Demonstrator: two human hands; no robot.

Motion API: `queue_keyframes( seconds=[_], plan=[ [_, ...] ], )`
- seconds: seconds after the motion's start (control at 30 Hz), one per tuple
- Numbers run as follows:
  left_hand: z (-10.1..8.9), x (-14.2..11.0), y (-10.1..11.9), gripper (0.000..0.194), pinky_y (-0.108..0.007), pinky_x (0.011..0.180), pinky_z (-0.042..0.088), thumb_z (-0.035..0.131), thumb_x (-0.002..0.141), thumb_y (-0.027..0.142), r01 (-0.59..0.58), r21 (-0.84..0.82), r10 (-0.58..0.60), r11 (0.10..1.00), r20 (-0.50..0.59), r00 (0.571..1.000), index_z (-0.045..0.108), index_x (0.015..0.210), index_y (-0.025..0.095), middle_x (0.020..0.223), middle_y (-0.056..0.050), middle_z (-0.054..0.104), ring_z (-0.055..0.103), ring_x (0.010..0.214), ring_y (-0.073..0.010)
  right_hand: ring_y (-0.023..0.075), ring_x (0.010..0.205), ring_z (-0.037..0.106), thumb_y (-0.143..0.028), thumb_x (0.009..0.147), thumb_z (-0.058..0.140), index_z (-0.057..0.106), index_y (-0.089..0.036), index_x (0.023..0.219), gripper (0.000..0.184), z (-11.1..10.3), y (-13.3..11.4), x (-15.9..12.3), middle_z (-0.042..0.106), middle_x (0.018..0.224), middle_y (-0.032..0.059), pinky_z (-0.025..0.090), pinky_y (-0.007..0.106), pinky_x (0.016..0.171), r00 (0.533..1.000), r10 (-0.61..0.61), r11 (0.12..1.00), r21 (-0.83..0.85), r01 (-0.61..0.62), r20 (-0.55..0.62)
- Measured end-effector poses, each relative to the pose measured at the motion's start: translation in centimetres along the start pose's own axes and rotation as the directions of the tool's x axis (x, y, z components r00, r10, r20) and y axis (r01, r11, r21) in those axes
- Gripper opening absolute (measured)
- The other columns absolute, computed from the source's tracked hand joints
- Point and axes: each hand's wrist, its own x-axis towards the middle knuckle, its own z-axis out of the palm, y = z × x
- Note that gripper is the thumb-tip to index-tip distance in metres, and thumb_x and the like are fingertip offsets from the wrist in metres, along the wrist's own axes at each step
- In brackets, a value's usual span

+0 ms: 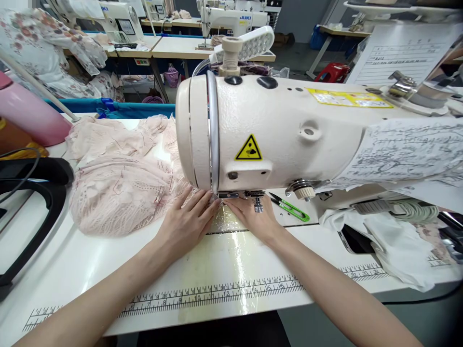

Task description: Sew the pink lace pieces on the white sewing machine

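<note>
A cream sewing machine [275,135] stands across the white table [217,274]. Pale pink lace fabric [123,183] is heaped to its left and runs under the machine head. My left hand [186,221] lies flat on the fabric's edge, fingers stretched toward the needle area. My right hand [251,217] rests just below the presser foot [257,205], fingers reaching under the machine head and partly hidden by it. The fingertips of both hands nearly meet at the needle plate.
Green thread snips [291,208] lie right of the presser foot. White cloth [390,246] and printed paper [408,154] crowd the right side. A black curved object [32,212] and a pink container [32,115] sit at left. A ruler strip [217,294] runs along the table front. Other sewing machines [231,19] stand behind.
</note>
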Motion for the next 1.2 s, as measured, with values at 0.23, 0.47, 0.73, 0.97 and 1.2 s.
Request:
queue_keyframes(
  seconds=[0.23,0.47,0.73,0.97,1.2],
  plan=[
    [0.0,0.0,0.0,0.027,-0.044,0.105,0.046,0.052,0.095,0.017,-0.068,-0.008,0.067,0.998,-0.058,0.996,0.067,0.116,0.010,0.118,-0.011,0.071,0.066,0.108,-0.0241,0.0211,0.088,0.067,-0.037,0.100,0.044,0.071,-0.029,0.113,0.030,1.3,0.6,-1.4,0.074,0.101,0.0065,0.045,0.034,0.074,0.972,-0.210,0.965,-0.185,0.187,-0.110],
    [0.2,-0.1,-0.1,0.034,-0.046,0.107,0.043,0.047,0.097,0.024,0.060,-0.080,-0.057,0.995,0.045,0.997,0.063,0.124,0.009,0.123,-0.014,0.068,0.063,0.115,-0.0276,0.0201,0.086,0.066,-0.038,0.098,0.050,0.071,-0.023,0.112,0.029,0.7,-0.6,-1.8,0.072,0.112,0.0043,0.047,0.037,0.080,0.953,-0.277,0.955,-0.142,0.259,-0.121],
    [0.3,-0.1,-0.3,0.032,-0.046,0.103,0.045,0.046,0.098,0.023,-0.007,-0.052,0.007,0.999,-0.004,1.000,0.065,0.122,0.013,0.121,-0.011,0.069,0.063,0.114,-0.0275,0.0228,0.093,0.064,-0.038,0.098,0.049,0.069,-0.025,0.115,0.029,0.7,-1.0,-2.0,0.070,0.120,0.0032,0.047,0.040,0.083,0.968,-0.238,0.967,-0.111,0.228,-0.086],
    [0.2,0.1,-0.2,0.033,-0.044,0.103,0.045,0.049,0.097,0.022,0.010,-0.089,-0.010,0.996,-0.002,1.000,0.064,0.124,0.013,0.118,-0.010,0.071,0.064,0.111,-0.0262,0.0221,0.090,0.064,-0.039,0.100,0.046,0.067,-0.026,0.118,0.031,0.6,-1.2,-2.1,0.071,0.116,0.0052,0.046,0.038,0.075,0.973,-0.220,0.968,-0.135,0.209,-0.064],
    [0.2,0.1,-0.2,0.032,-0.046,0.100,0.045,0.048,0.097,0.023,0.033,-0.066,-0.033,0.997,0.004,0.999,0.065,0.120,0.009,0.116,-0.012,0.071,0.066,0.106,-0.0273,0.0225,0.091,0.064,-0.039,0.099,0.046,0.066,-0.026,0.119,0.031,0.8,-1.1,-1.9,0.069,0.120,0.0047,0.044,0.036,0.070,0.968,-0.244,0.959,-0.161,0.232,-0.059]
  ],
)
